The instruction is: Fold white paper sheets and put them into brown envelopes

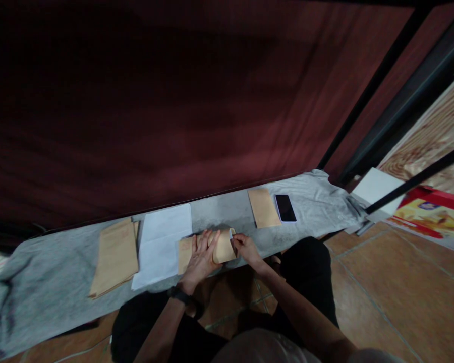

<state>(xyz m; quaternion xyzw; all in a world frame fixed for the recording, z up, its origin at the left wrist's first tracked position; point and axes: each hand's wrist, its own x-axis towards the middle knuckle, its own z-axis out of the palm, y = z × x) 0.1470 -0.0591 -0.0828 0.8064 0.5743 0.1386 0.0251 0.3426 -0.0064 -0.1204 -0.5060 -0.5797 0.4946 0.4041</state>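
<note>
A brown paper envelope (224, 248) lies on a grey cloth (53, 272) spread on the floor in front of me. My left hand (202, 256) rests flat on the envelope with fingers stretched out. My right hand (245, 247) pinches the flap at the envelope's right end, where a small white strip shows. A black band circles my left wrist.
A stack of brown envelopes (115, 256) lies at the left, with white paper sheets (162, 242) beside it. Another brown envelope (264, 207) and a black phone (285, 207) lie further right. A dark red curtain hangs behind. Tiled floor and a colourful box (431, 217) are at right.
</note>
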